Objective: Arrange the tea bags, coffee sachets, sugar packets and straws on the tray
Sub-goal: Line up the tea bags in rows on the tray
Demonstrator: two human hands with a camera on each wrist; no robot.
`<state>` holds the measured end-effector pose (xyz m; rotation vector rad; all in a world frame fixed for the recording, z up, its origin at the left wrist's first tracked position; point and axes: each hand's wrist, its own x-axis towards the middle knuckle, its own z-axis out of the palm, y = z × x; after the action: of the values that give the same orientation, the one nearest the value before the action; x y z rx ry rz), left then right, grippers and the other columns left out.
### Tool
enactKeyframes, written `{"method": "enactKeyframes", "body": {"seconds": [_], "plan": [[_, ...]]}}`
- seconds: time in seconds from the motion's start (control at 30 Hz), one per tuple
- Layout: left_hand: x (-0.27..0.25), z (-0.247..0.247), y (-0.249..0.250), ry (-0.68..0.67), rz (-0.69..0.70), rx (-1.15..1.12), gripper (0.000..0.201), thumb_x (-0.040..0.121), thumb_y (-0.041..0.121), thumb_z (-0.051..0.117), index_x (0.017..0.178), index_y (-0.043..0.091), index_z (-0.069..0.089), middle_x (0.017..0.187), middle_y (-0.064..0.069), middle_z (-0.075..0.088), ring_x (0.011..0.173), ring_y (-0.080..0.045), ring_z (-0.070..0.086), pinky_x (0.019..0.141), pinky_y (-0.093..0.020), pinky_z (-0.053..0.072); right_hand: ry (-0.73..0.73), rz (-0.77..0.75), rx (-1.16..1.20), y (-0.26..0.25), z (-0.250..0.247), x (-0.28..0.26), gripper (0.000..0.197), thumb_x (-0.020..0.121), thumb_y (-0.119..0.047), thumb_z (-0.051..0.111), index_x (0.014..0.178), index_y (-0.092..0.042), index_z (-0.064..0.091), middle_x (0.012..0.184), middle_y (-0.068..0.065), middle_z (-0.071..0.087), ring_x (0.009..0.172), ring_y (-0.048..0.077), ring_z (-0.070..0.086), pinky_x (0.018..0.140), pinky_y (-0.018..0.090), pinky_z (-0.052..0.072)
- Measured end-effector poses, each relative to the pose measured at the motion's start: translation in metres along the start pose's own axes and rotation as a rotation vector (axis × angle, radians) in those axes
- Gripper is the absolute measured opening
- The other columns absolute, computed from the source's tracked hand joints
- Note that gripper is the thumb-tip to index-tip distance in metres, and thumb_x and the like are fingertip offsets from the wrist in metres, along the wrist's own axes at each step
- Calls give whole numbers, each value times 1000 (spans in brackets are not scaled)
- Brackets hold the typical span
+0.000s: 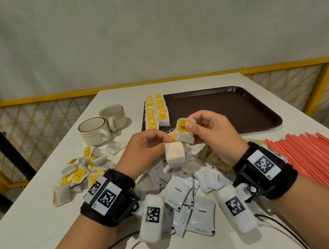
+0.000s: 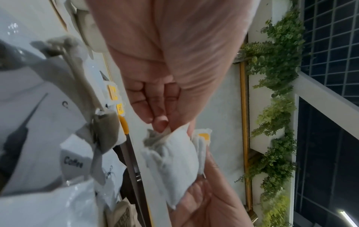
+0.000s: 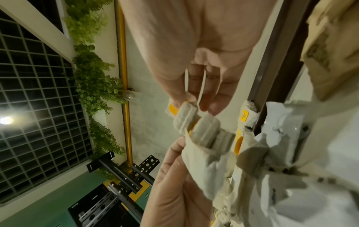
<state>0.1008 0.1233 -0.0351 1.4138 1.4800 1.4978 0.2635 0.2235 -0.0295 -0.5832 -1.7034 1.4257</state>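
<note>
Yellow-tagged tea bags, a small stack (image 1: 184,131), sit pinched between the thumb and fingers of the right hand (image 1: 210,134), raised over the white table (image 1: 39,226) just in front of the brown tray (image 1: 238,107). Touching that stack, the left hand (image 1: 144,152) pinches one hanging tea bag (image 1: 175,157) (probably by its top corner; the wrist views blur here). Two rows of tea bags (image 1: 156,111) lie along the tray's left edge. Coffee sachets (image 1: 187,200) lie heaped beneath both hands, red straws (image 1: 313,160) to the right.
</note>
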Motion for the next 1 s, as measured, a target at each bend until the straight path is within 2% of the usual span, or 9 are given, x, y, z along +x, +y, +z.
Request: {"method": "enactKeyframes", "body": {"seconds": [0.13, 0.27, 0.37, 0.43, 0.53, 0.7, 0.8, 0.9, 1.0], "plan": [[1, -7, 1, 74, 5, -4, 25, 81, -9, 64, 77, 14, 71, 79, 2, 71, 79, -11, 66, 77, -23, 54, 78, -26, 18, 0, -7, 4, 6, 89, -10, 63, 89, -14, 67, 83, 2, 72, 74, 13, 66, 61, 25, 54], [1, -7, 4, 73, 24, -7, 29, 82, -12, 60, 76, 14, 72, 77, 5, 72, 76, -8, 66, 73, -18, 52, 81, -28, -67, 4, -11, 6, 6, 86, -9, 67, 89, -14, 69, 84, 0, 73, 73, 8, 65, 63, 21, 52], [0, -4, 6, 64, 30, -1, 27, 85, -8, 57, 76, 11, 73, 74, 3, 71, 73, -8, 65, 70, -18, 52, 69, -27, -110, 5, -12, 6, 8, 84, -8, 70, 90, -13, 70, 81, -1, 73, 73, 7, 64, 68, 24, 53], [0, -4, 6, 68, 23, -22, 22, 85, -2, 62, 74, 13, 75, 74, 0, 72, 72, -10, 65, 70, -19, 53, 61, -18, -109, 5, -13, 6, 10, 84, -7, 70, 92, -13, 70, 85, 3, 72, 77, 12, 65, 73, 30, 54], [-1, -5, 5, 10, 0, -43, 21, 79, 0, 69, 70, 18, 76, 79, -3, 73, 76, -11, 67, 74, -20, 54, 20, -3, -107, 4, -12, 6, 14, 82, -3, 71, 92, -12, 69, 85, 6, 71, 77, 13, 65, 74, 30, 55], [-2, -1, 4, -44, 3, -18, 13, 75, -5, 72, 77, 8, 71, 79, -4, 70, 76, -13, 65, 74, -20, 53, -124, 84, -41, 6, -4, 1, 14, 82, 3, 68, 89, -9, 65, 78, 7, 71, 63, 11, 62, 60, 22, 52], [0, -2, 2, -6, 7, -33, 20, 75, -6, 72, 86, 9, 65, 77, -7, 63, 74, -15, 61, 73, -22, 54, -133, 108, 11, 4, -5, 1, 11, 84, 2, 66, 89, -8, 64, 76, 5, 71, 66, 13, 65, 64, 26, 54], [0, -1, 2, 20, -29, -66, 32, 75, -7, 71, 97, 13, 60, 69, -4, 61, 68, -18, 57, 68, -24, 52, -155, 124, 43, 2, -3, 0, 4, 85, -8, 67, 89, -8, 66, 80, 5, 72, 74, 16, 66, 71, 29, 55], [0, 2, 1, 31, -40, -94, 33, 74, -7, 72, 100, 11, 61, 70, -4, 63, 69, -22, 56, 66, -22, 52, -189, 77, -67, 4, 0, -1, 18, 76, -9, 75, 92, -11, 66, 83, 6, 73, 78, 17, 67, 77, 29, 56]]}}
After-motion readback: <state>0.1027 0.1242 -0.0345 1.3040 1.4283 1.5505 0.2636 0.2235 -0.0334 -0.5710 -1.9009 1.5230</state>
